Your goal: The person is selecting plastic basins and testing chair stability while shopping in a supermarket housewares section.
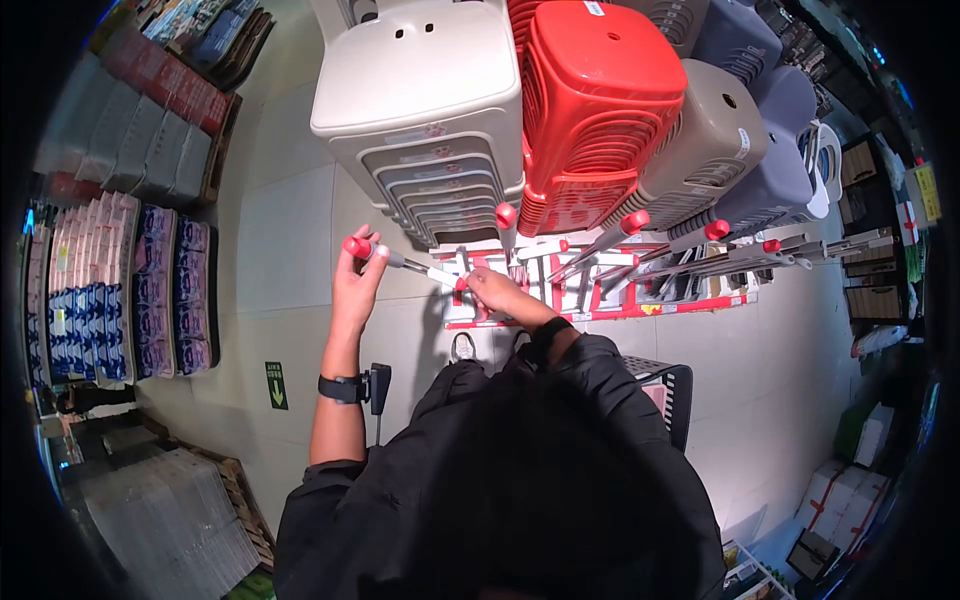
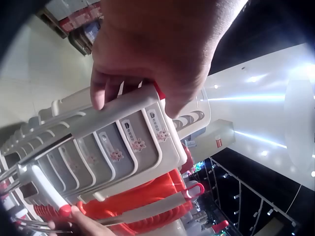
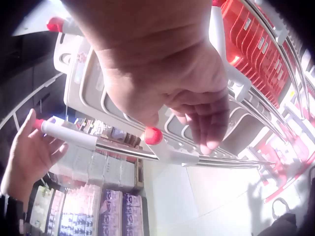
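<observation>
1. While the left hand (image 1: 355, 282) pinches the pale grip of a long pole (image 1: 396, 260) just by its red cap (image 1: 353, 245), left of centre in the head view, the right hand (image 1: 497, 292) is placed farther along, near the centre.

2. The right thumb is set against the red tip (image 3: 153, 136) of a white fitting (image 3: 173, 153) on the metal shaft; its other fingers are bent beside it. Whether they are closed round anything cannot be told.

3. By judgement, the step in hand is a handling or checking of the pole and fitting, with the capped end steadied.

4. For any further move of the fitting, a firm hold would be called for at the cap, with the right thumb and fingers kept off the shaft where they could be nipped.

5. If the pole were lifted, clearance would be needed from the stacked pale stools (image 1: 420, 75) at upper centre and the other poles (image 1: 604, 240) to the right. Its lower end cannot be made out among the red-and-white parts (image 1: 680, 308) below the stools.
</observation>
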Tool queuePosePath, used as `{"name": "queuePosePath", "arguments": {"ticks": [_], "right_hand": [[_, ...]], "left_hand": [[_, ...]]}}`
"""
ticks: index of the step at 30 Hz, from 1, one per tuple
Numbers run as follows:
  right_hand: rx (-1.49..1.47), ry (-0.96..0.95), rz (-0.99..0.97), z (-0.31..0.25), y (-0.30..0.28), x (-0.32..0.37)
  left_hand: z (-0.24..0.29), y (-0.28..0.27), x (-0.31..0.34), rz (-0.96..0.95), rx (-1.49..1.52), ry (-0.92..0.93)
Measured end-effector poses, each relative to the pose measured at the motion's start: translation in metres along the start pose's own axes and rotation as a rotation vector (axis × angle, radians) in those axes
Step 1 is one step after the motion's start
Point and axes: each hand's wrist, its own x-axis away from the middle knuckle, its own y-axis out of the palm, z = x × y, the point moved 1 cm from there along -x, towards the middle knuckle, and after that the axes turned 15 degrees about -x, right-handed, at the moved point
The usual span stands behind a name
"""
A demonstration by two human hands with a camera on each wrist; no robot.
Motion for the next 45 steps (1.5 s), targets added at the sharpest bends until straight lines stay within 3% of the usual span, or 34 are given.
{"name": "queuePosePath", "arguments": {"ticks": [5,7,11,15,24,29,31,32,33,35,38,39,41,43,45], "right_hand": [[-0.171,0.034,-0.007,-0.022,0.014,0.002],[-0.079,0.065,-0.04,-0.022,0.017,-0.007],[0.002,0.047,0.036,-0.018,0.013,-0.005],[0.021,-0.127,0.117,-0.009,0.005,-0.002],[-0.028,-0.007,0.058,-0.022,-0.001,0.017],[-0.055,-0.044,0.026,0.005,-0.021,0.011],[-0.019,-0.215,0.076,0.021,-0.038,0.016],[0.081,-0.131,0.106,-0.04,-0.047,0.07],[0.055,-0.25,0.177,-0.032,-0.057,0.075],[-0.03,-0.285,0.207,-0.004,-0.086,0.069],[-0.027,-0.206,0.407,-0.023,-0.107,0.094],[-0.003,-0.159,0.472,-0.038,-0.108,0.106],[0.037,-0.247,0.527,-0.025,-0.112,0.094],[0.016,-0.267,0.523,-0.017,-0.111,0.079],[-0.06,-0.191,0.464,-0.012,-0.109,0.064]], "left_hand": [[-0.019,0.01,-0.016,0.005,-0.237,-0.127],[-0.013,0.013,-0.019,-0.042,-0.349,-0.152],[-0.009,0.018,-0.019,-0.053,-0.336,-0.122],[-0.007,0.022,-0.016,-0.072,-0.308,-0.084],[-0.011,0.033,-0.015,-0.096,-0.379,-0.07],[-0.005,0.029,-0.019,0.028,-0.067,0.096],[0.015,0.015,-0.017,0.105,-0.063,0.148],[0.033,0.013,-0.012,0.146,-0.13,0.197],[0.055,0.009,-0.004,0.14,-0.137,0.199],[0.1,0.01,0.012,0.326,-0.53,0.584],[0.124,0.035,0.012,0.117,-0.361,0.719],[0.123,0.053,0.008,0.022,-0.304,0.662],[0.11,0.091,-0.007,-0.143,-0.26,0.489],[0.087,0.128,-0.02,-0.142,-0.12,0.42],[0.078,0.141,-0.025,-0.316,-0.147,0.298]]}}
